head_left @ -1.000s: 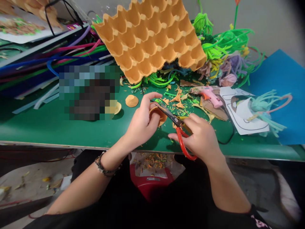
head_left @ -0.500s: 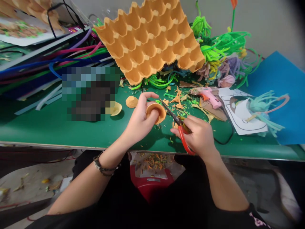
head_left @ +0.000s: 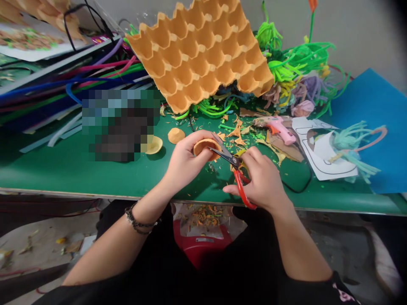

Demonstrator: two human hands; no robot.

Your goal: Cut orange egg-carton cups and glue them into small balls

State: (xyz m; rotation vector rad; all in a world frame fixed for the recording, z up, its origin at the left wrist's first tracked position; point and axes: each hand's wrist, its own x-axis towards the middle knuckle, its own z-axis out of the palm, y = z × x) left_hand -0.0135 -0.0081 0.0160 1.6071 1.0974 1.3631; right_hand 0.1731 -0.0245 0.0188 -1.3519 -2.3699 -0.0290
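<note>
Left hand (head_left: 184, 163) clenched around a small orange paper cup (head_left: 203, 147), held just above the green desk (head_left: 73, 169) near its front edge, open rim tilted toward the camera. Right hand (head_left: 262, 182) grasping red-handled scissors (head_left: 235, 169), fingers through the loops, blades parted, tips touching the cup's rim. Two more cut cups on the desk to the left: a domed one (head_left: 176, 135) and a yellowish one (head_left: 154, 145), apart from each other. Orange egg tray (head_left: 200, 51) propped at a slant behind the hands, over a heap of green pipe cleaners (head_left: 295, 59). Orange and green scraps (head_left: 237, 131) scattered between tray and hands. Pink glue gun (head_left: 280, 127) lying to the right, beside white paper with a drawn outline (head_left: 324, 156) and a blue sheet (head_left: 375, 110). Red bin (head_left: 200, 243) with trimmings below the desk edge.
</note>
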